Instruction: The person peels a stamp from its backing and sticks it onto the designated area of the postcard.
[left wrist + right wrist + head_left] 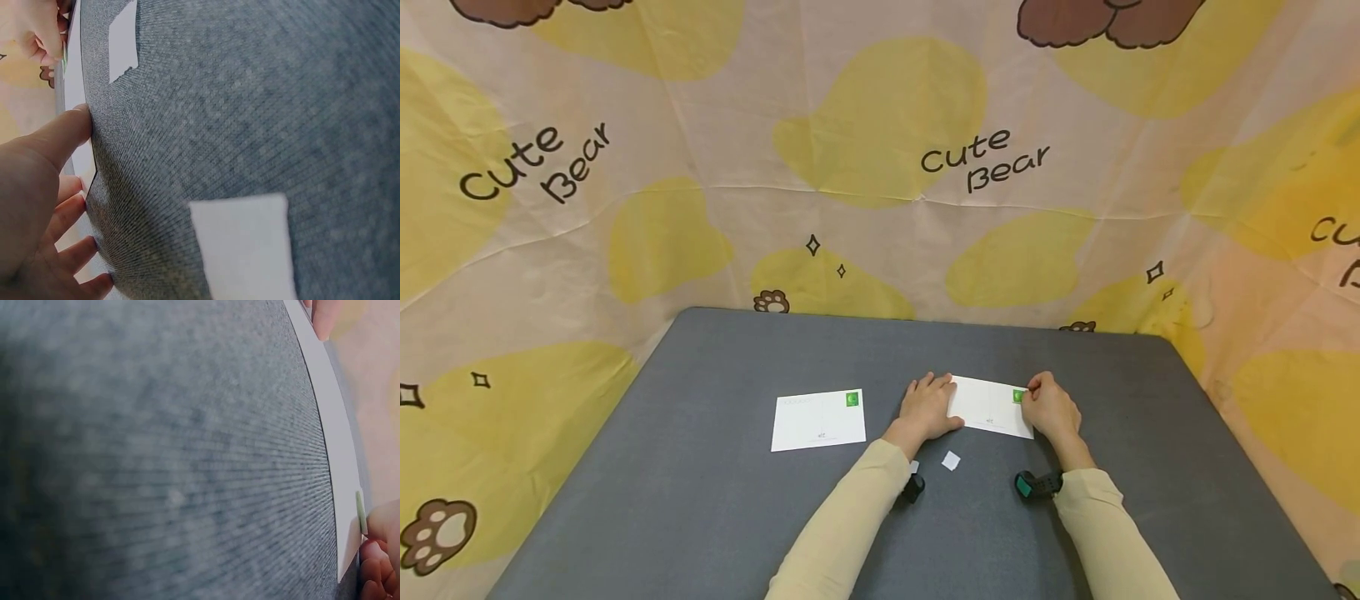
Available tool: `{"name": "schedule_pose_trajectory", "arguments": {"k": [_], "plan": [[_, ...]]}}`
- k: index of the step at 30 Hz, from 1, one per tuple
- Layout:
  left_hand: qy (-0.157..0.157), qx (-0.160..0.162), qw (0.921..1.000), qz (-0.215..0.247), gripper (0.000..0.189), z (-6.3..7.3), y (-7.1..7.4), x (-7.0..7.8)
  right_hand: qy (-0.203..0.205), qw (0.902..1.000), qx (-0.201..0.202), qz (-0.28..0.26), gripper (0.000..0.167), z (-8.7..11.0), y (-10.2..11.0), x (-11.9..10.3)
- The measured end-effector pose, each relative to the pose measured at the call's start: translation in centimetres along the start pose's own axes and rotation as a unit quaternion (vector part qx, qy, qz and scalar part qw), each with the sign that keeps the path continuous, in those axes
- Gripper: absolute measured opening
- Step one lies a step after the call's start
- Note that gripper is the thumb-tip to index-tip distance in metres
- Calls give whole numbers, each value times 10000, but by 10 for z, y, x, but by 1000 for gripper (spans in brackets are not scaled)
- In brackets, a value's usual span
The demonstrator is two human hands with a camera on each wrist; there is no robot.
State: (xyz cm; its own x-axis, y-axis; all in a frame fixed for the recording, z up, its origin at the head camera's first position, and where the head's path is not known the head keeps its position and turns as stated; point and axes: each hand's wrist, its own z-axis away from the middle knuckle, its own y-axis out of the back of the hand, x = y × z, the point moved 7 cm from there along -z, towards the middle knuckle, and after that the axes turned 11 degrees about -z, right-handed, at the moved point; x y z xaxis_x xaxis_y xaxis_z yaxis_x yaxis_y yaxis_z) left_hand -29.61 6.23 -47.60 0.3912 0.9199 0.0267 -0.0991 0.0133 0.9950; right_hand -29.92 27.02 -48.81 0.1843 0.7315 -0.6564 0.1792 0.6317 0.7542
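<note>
On the grey table lies a white postcard (988,403), its left edge under the spread fingers of my left hand (927,407). That thumb touches the card's near edge in the left wrist view. Over the card's top right corner, my right hand (1051,410) pinches a small green stamp (1018,396) by its right side. In the right wrist view the stamp (361,512) looks slightly tilted up from the card, beside the thumb (380,524). My right fingers hide part of the stamp and the corner.
Left of my hands lies another postcard (817,422), with a green stamp (852,400) at its top right. A small white paper piece (951,461) sits nearer me; a second white piece (247,244) is by my left wrist. A printed cloth (880,167) hangs behind the table.
</note>
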Motion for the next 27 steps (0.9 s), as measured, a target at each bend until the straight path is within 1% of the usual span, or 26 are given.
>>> {"name": "schedule_pose_trajectory", "arguments": {"k": [3,5,9,12,15,18,22,27], "plan": [[-8,27,10000,1,66,0,0,0,82,9999,-10,-100,23,2,1,-1],[-22,37,10000,-4,66,0,1,0,226,9996,-42,-184,26,3,3,-2],[-35,25,10000,-10,66,0,1,0,645,9974,-36,-313,28,6,6,-5],[-19,8,10000,7,66,0,0,0,986,9943,42,-412,25,10,9,-7],[8,2,10000,11,66,0,0,-1,1311,9902,164,-453,23,16,11,-9],[15,5,10000,16,66,0,0,-2,1553,9868,182,-417,25,22,13,-10],[12,1,10000,22,66,0,-1,-2,1862,9822,-102,-217,30,29,13,-14],[-35,48,10000,46,66,0,-1,-1,2372,9698,-544,146,36,38,13,-21]]}}
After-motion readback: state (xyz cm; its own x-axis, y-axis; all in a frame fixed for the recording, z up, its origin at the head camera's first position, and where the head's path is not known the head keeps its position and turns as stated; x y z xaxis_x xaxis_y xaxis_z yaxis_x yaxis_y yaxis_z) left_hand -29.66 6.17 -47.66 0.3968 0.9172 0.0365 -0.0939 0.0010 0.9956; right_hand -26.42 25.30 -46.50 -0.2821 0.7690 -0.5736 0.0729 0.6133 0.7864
